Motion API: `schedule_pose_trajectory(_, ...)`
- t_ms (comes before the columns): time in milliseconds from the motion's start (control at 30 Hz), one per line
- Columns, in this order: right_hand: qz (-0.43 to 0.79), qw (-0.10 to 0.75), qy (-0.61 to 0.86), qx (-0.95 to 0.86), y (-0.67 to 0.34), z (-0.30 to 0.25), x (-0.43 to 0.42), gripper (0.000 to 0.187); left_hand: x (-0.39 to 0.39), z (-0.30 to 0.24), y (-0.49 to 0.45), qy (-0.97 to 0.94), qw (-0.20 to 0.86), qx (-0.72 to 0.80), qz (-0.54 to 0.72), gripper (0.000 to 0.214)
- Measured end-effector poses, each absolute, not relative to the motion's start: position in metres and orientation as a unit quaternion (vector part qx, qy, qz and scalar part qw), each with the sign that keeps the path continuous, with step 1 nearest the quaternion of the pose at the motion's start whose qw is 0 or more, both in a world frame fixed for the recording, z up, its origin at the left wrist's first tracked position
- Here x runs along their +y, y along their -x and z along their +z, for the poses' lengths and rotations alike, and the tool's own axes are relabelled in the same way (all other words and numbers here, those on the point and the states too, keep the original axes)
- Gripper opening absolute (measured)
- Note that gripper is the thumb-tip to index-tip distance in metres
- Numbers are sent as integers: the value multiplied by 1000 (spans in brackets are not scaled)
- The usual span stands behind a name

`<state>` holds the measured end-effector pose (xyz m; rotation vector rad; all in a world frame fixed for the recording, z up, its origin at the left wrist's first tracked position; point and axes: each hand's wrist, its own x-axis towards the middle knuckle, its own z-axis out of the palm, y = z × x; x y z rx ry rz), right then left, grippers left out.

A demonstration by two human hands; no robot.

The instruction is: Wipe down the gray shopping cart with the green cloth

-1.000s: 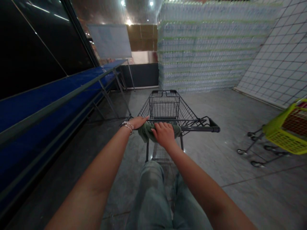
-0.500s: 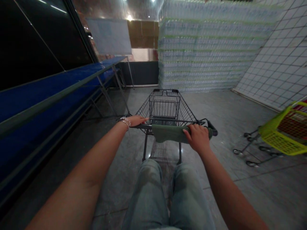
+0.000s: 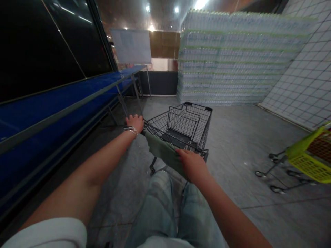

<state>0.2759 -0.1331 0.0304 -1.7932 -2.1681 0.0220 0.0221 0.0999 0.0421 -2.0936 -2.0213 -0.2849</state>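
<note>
Green cloth is lying along the black cart's near edge, spanning between both hands, long axis slanting from far left to near right. Right hand is holding the cloth's near-right end, narrow and wrapped over it; its fingertips are mostly hiding from view. Right is the nearer hand: it's touching, with the cloth stretching leftward and forward from it. Left hand is gripping the cart's near-left corner, just beside the cloth's far end; can't tell if they're touching. Yellow cart is standing well apart, right.
</note>
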Motion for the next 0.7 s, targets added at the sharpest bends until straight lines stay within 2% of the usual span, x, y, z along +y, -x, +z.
schedule_pose_trajectory(133, 59, 295, 583, -755, -294, 31, -159, 30, 61, 29, -56, 723, -16, -681, -119, 49)
schedule_pose_trajectory(200, 55, 303, 557, -771, -295, 28, -170, 25, 47, 26, -63, 739, -43, -659, -133, 51)
schedule_pose_trajectory(333, 59, 278, 531, -798, -275, 20, -183, 39, 45, 27, -58, 742, -62, -657, -118, 53)
schedule_pose_trajectory(433, 85, 313, 546, -772, -252, 13, -187, 25, 59, 29, -49, 768, -81, -628, -96, 54)
schedule_pose_trajectory(533, 114, 391, 540, -736, -236, 9, -187, 16, 77, 30, -43, 792, -111, -592, -95, 59)
schedule_pose_trajectory(633, 203, 496, 535, -653, -241, 11, -182, 22, 93, 31, -42, 800, -133, -577, -95, 61)
schedule_pose_trajectory(700, 251, 592, 547, -536, -263, 15, -177, 27, 103, 30, -45, 805, -122, -574, -88, 58)
